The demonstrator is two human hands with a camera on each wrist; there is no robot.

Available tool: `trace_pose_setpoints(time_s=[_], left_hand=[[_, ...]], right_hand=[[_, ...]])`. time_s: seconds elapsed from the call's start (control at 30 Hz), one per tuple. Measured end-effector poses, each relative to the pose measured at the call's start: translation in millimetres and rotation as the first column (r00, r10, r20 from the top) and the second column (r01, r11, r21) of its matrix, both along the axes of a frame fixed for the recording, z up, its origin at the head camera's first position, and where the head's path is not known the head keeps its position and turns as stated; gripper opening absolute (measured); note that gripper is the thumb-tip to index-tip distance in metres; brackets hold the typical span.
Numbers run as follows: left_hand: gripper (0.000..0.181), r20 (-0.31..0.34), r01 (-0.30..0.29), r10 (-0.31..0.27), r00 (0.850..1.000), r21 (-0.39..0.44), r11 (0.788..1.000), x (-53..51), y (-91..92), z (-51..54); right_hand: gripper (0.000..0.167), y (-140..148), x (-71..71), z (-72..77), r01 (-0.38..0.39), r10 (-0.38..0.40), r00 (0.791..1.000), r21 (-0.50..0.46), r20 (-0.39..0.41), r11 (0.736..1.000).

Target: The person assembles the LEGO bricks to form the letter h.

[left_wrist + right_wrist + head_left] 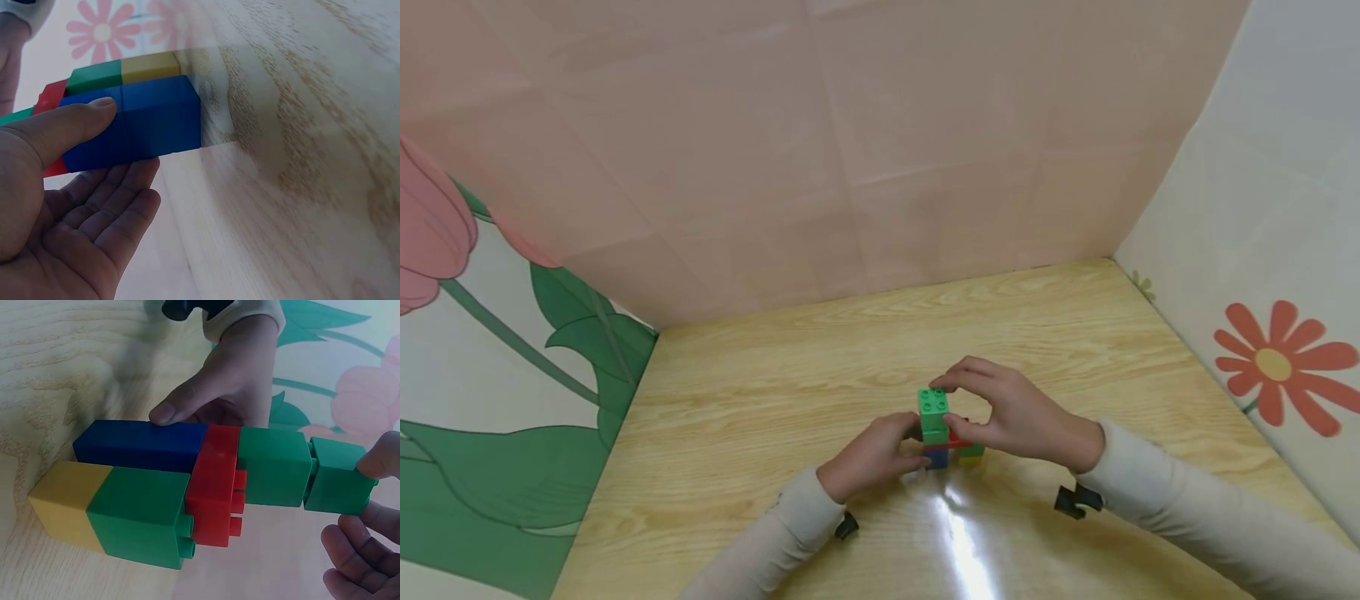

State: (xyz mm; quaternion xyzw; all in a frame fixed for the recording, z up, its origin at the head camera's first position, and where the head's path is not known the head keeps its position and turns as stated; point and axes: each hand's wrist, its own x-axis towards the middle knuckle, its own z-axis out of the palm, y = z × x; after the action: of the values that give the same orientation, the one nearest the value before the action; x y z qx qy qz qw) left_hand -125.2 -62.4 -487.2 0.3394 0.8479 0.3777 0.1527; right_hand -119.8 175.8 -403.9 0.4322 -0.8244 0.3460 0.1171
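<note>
In the head view a small tower of toy building bricks stands on the table between the hands. My right hand [1018, 408] pinches the top green brick [337, 475] between thumb and fingers. A narrow gap parts that brick from the lower green brick [275, 465] under it. The lower one sits on a red brick [215, 487] that spans two columns. Blue bricks [159, 115] form one column; a green brick [137, 512] on a yellow brick [69, 500] forms the other. My left hand [880, 446] grips the blue column, its thumb on one side and fingers opposite.
The wooden tabletop [760, 400] reaches back to a pink wall covering [850, 167]. A panel with painted tulips [430, 217] borders the left side, and one with a red flower [1273, 364] the right. Light glares off the table in front of the tower.
</note>
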Motion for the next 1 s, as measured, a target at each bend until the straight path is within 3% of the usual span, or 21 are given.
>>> trace_pose_setpoints(time_s=[0.27, 1.0], left_hand=[[0.035, -0.029, 0.002, -0.002, 1.0, -0.011, 1.0, -0.3, 0.2, -0.7], [0.037, -0.023, 0.009, -0.009, 1.0, 0.009, 1.0, -0.7, -0.5, -2.3]], right_hand=[[0.035, 0.5, 0.8, -0.9, -0.01, 0.01, 1.0, 0.01, -0.016, 1.0], [0.035, -1.3, 1.0, -0.9, -0.043, 0.044, 0.999, 0.028, -0.017, 0.999]])
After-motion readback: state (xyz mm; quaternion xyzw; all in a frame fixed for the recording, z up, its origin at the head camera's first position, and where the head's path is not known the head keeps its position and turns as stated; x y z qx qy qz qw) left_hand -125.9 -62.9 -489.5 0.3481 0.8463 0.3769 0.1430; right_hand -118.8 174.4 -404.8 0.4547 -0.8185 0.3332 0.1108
